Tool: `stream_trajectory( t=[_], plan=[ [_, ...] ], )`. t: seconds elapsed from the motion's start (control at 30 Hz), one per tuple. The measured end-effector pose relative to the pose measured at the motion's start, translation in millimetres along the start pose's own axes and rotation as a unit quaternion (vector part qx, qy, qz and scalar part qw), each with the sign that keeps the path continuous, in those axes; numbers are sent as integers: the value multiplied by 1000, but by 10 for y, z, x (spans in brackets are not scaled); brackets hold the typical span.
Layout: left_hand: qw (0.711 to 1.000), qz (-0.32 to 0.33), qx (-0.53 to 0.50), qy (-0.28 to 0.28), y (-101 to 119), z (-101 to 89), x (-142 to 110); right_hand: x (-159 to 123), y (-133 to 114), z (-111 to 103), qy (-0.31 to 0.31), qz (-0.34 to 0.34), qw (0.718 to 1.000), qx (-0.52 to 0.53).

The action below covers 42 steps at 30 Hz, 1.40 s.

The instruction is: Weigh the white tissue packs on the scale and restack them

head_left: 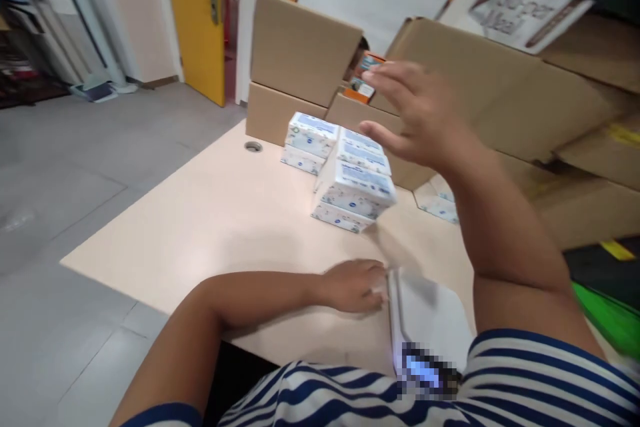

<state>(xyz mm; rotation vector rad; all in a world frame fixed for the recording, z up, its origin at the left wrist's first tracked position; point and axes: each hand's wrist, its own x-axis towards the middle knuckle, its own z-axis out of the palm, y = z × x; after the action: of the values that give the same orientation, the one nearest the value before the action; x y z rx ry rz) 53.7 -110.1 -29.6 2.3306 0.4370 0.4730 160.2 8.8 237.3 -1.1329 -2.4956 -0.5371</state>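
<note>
My left hand (355, 285) rests low over the table, its fingers curled at the left edge of a white device (433, 310) with a lit, blurred-out display. Something pale shows between thumb and fingers, too smeared to name. My right hand (420, 113) is raised in the air, fingers stretched and thumb apart, with nothing in it. Below and left of it, white-and-blue tissue packs stand in stacks: a front stack (357, 193), one behind it (363, 150) and one at the left (310, 140).
Cardboard boxes (305, 47) line the table's back and right. One holds orange packets (357, 93). Another pack (440, 200) lies under my right forearm. The pale table (200, 213) has a round cable hole (253, 146). A yellow door (195, 20) stands beyond.
</note>
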Motion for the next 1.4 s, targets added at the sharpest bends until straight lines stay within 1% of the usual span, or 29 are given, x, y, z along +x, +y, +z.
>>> stream_trajectory(
  t=[0.03, 0.07, 0.1, 0.13, 0.17, 0.2, 0.23, 0.27, 0.33, 0.4, 0.43, 0.5, 0.57, 0.63, 0.7, 0.8, 0.87, 0.9, 0.97, 1.1, 1.23, 1.4],
  plan=[
    [1000, -4, 3, 3, -5, -7, -5, -344, 38, -156, 28, 15, 999, -6],
    [1000, -13, 7, 6, -7, -17, -11, -702, 90, -265, 58, 36, 998, -17],
    [1000, -22, 14, 5, -8, -32, -18, -1075, 154, -325, 90, 62, 993, -32],
    [999, -28, 21, 3, -8, -49, -26, -1460, 227, -341, 109, 96, 988, -47],
    [999, -31, 28, 0, -7, -69, -33, -1855, 299, -318, 136, 133, 980, -61],
    [999, -32, 34, -5, -7, -90, -38, -2257, 363, -266, 141, 175, 972, -69],
    [999, -32, 39, -10, -7, -109, -41, -2657, 410, -194, 120, 226, 965, -62],
    [998, -33, 44, -15, -7, -126, -42, -3047, 436, -112, 152, 268, 949, -61],
    [998, -38, 56, -20, -10, -151, -36, -3756, 415, 51, 171, 342, 922, -59],
    [996, -45, 69, -15, -14, -171, -18, -4313, 314, 178, 169, 390, 904, -52],
    [996, -48, 75, -10, -17, -182, -5, -4521, 246, 222, 166, 407, 897, -46],
    [995, -55, 82, -5, -18, -208, 28, -4790, 98, 268, 162, 436, 885, -30],
    [994, -62, 86, 2, -10, -233, 67, -4895, -31, 263, 157, 454, 877, -11],
    [994, -66, 90, 13, 7, -244, 110, -4887, -113, 230, 130, 453, 882, 20],
    [993, -68, 93, 23, 30, -234, 150, -4820, -130, 199, 71, 430, 898, 57],
    [992, -71, 103, 29, 72, -196, 189, -4686, -57, 206, -52, 365, 925, 90],
    [991, -72, 111, 33, 101, -171, 199, -4613, 15, 242, -112, 332, 933, 83],
    [990, -70, 117, 35, 114, -160, 201, -4589, 46, 262, -129, 326, 934, 75],
    [988, -65, 132, 36, 138, -144, 203, -4573, 88, 298, -142, 324, 933, 67],
    [985, -68, 154, 26, 186, -144, 218, -4651, 103, 325, -137, 333, 929, 82],
    [984, -86, 157, 10, 242, -177, 250, -4718, 73, 329, -142, 370, 912, 107],
    [985, -104, 140, 1, 241, -200, 272, -4676, 33, 311, -139, 394, 899, 130]
  ],
)
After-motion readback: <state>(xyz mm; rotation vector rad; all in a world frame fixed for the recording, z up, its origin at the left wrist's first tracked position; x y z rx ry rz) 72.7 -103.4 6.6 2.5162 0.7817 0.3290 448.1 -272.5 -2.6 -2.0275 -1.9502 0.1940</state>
